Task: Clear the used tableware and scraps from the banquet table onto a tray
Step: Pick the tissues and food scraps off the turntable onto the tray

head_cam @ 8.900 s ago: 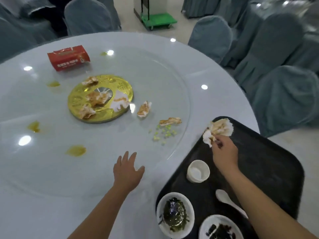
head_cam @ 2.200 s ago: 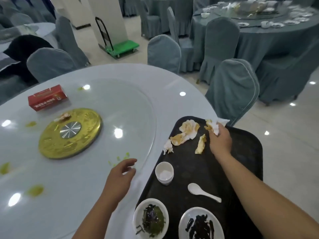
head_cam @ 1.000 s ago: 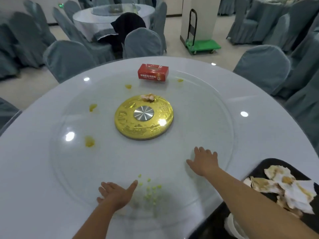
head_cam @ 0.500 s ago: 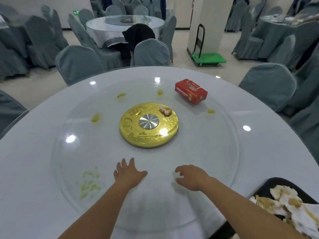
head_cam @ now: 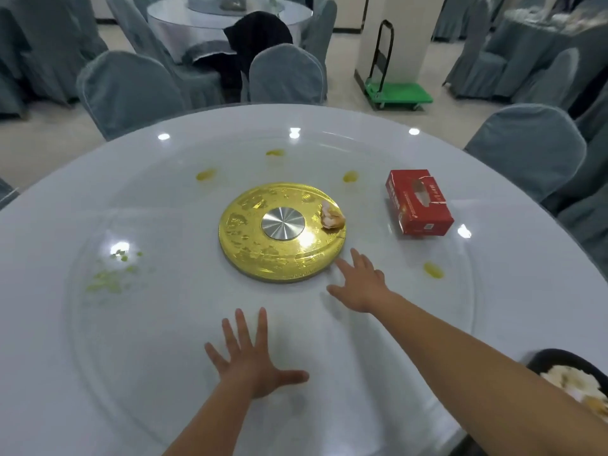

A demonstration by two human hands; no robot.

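A crumpled, stained tissue scrap lies on the right side of the gold disc at the centre of the glass turntable. My right hand is flat on the glass with fingers spread, just below the disc's right edge and short of the scrap. My left hand presses flat on the glass nearer to me, fingers spread. Both hold nothing. A red tissue box sits on the turntable to the right. The black tray shows only its corner at the lower right, with used tissues in it.
Small green scraps lie on the glass at the left. Yellow sauce spots dot the turntable. Covered chairs ring the white round table. A green trolley stands behind on the floor.
The turntable has turned clockwise: the red box and the scrap on the disc swung to the right, the green bits to the far left. My right hand reached forward toward the disc.
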